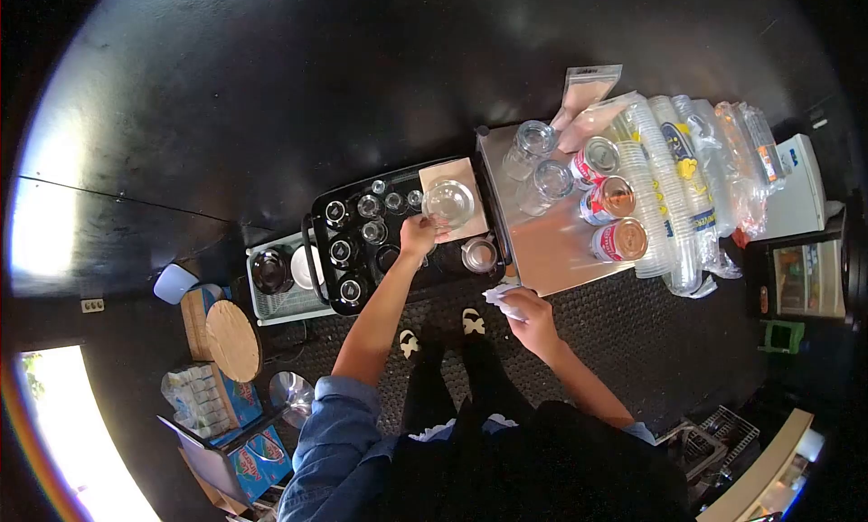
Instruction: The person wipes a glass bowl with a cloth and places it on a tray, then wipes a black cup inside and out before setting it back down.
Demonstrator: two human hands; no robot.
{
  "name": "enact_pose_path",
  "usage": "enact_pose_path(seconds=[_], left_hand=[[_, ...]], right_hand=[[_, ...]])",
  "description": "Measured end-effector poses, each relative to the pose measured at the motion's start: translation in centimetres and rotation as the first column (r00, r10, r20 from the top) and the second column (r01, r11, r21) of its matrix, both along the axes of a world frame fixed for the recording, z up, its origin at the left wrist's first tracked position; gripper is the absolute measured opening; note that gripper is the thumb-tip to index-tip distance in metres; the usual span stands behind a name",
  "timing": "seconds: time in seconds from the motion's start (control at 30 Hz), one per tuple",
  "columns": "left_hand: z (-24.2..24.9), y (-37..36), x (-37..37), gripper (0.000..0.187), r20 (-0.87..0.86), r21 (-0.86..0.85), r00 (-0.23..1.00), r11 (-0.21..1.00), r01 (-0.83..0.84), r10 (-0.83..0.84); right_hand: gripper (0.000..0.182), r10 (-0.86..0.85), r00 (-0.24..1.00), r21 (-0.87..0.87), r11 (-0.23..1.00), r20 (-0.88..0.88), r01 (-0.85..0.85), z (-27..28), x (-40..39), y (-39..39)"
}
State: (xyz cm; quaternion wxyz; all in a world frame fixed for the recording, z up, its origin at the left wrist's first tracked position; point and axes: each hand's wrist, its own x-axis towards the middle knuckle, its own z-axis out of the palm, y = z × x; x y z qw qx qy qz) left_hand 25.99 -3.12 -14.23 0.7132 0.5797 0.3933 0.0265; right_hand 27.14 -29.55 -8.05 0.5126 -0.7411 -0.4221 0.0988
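Head view: a clear glass dish [449, 203], gripped at its rim by the left hand [419, 236], is at the two o'clock corner of the black tray [443, 282]. Toward five o'clock, the right hand [532, 321] clutches a white cloth [499, 296]; cans [608, 200] stand at three.

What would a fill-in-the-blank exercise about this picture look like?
In shape, the clear dish at the left hand is ____.
The right hand holds a cloth coloured ____.
Exactly ____ labelled cans stand beside the plastic cup stacks.
The person's sleeves are coloured ____.

Missing words: round; white; three; blue.
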Motion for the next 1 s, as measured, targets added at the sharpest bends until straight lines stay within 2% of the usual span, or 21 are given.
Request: enact_pose_path(seconds=[0.13, 0.23, 0.3, 0.37, 0.4, 0.43, 0.47, 0.5, 0.57, 0.6, 0.63, 0.67, 0.7, 0.77, 0.83, 0.9, 0.93, 0.97, 1.0], left_hand=[[0.0, -0.1, -0.2, 0.024, 0.007, -0.025, 1.000, 0.999, -0.026, 0.026], [0.0, 0.0, -0.3, 0.025, -0.049, 0.047, 0.999, 0.999, -0.009, 0.011], [0.2, 0.0, -0.4, 0.030, -0.051, 0.158, 0.998, 0.987, -0.023, 0.031], [0.4, 0.1, -0.5, 0.031, -0.077, 0.198, 0.997, 0.980, 0.024, -0.008], [0.4, 0.2, -0.6, 0.032, -0.106, 0.237, 0.993, 0.969, 0.073, -0.048], [0.4, 0.3, -0.6, 0.032, -0.106, 0.237, 0.994, 0.969, 0.064, -0.040], [0.4, 0.3, -0.6, 0.032, -0.121, 0.278, 0.990, 0.955, 0.101, -0.069], [0.5, 0.3, -0.6, 0.032, -0.136, 0.318, 0.986, 0.938, 0.137, -0.097], [0.8, 0.4, -0.9, 0.032, -0.133, 0.309, 0.988, 0.943, 0.120, -0.082], [1.1, 0.4, -1.1, 0.031, -0.184, 0.329, 0.981, 0.936, 0.125, -0.066], [1.3, 0.5, -1.6, 0.030, -0.237, 0.348, 0.970, 0.928, 0.131, -0.048], [0.4, 0.9, -2.5, 0.027, -0.203, 0.423, 0.979, 0.899, 0.114, -0.028], [-0.8, 1.3, -3.6, 0.027, -0.208, 0.422, 0.978, 0.901, 0.103, -0.014], [-2.5, 2.0, -6.3, 0.023, -0.034, 0.771, 0.992, 0.635, -0.052, 0.122], [-3.2, 2.6, -9.2, 0.021, -0.090, 0.744, 0.989, 0.668, -0.011, 0.116], [-4.7, 3.0, -11.1, 0.028, -0.202, 0.837, 0.976, 0.532, 0.126, 0.086], [-5.1, 3.2, -11.6, 0.041, -0.286, 0.781, 0.958, 0.586, 0.215, 0.029], [-5.7, 3.2, -11.8, 0.041, -0.285, 0.779, 0.958, 0.591, 0.211, 0.034], [-6.3, 3.0, -11.7, 0.043, -0.318, 0.842, 0.947, 0.473, 0.258, 0.050]], right_hand=[[0.032, 0.016, 1.000, 0.021, 1.000, -0.010, -0.016, -0.4, 0.3, 0.3], [0.032, 0.015, 1.000, 0.045, 0.999, -0.021, -0.014, -0.6, 0.3, 0.6], [0.031, 0.009, 1.000, 0.055, 0.998, -0.024, -0.008, -0.8, 0.2, 0.8], [0.023, -0.119, 0.968, -0.029, 0.993, -0.221, 0.116, -1.2, -0.1, 1.1], [0.023, -0.112, 0.969, -0.030, 0.994, -0.221, 0.108, -1.5, -0.2, 1.5], [0.019, -0.133, 0.816, 0.071, 0.975, -0.563, 0.209, -1.9, -0.3, 2.1], [0.016, -0.087, 0.553, 0.124, 0.935, -0.829, 0.333, -2.2, -0.4, 2.6], [0.017, -0.064, 0.386, 0.104, 0.911, -0.920, 0.399, -2.0, -0.3, 3.1], [0.024, -0.069, 0.196, 0.032, 0.884, -0.978, 0.467, -1.7, 0.2, 4.3], [0.024, -0.065, 0.196, 0.032, 0.890, -0.978, 0.455, -1.9, 0.6, 4.7], [0.030, 0.036, 0.148, 0.095, 0.907, -0.988, 0.411, -2.3, 1.1, 5.1], [0.036, 0.133, 0.091, 0.158, 0.916, -0.987, 0.369, -2.6, 1.4, 5.5], [0.036, 0.134, 0.084, 0.156, 0.921, -0.987, 0.356, -2.1, 1.6, 6.0], [0.045, 0.161, 0.004, 0.151, 0.916, -0.987, 0.373, -0.4, 2.1, 7.2], [0.048, 0.151, -0.047, 0.123, 0.917, -0.987, 0.380, -0.6, 2.3, 7.7], [0.050, 0.233, -0.080, 0.189, 0.912, -0.969, 0.363, -0.8, 2.4, 8.1], [0.051, 0.230, -0.090, 0.187, 0.920, -0.969, 0.343, -1.0, 2.2, 8.2], [0.051, 0.225, -0.091, 0.183, 0.923, -0.970, 0.337, -1.2, 1.8, 8.3], [0.050, 0.225, -0.067, 0.195, 0.934, -0.972, 0.300, -1.1, 1.4, 8.4]])
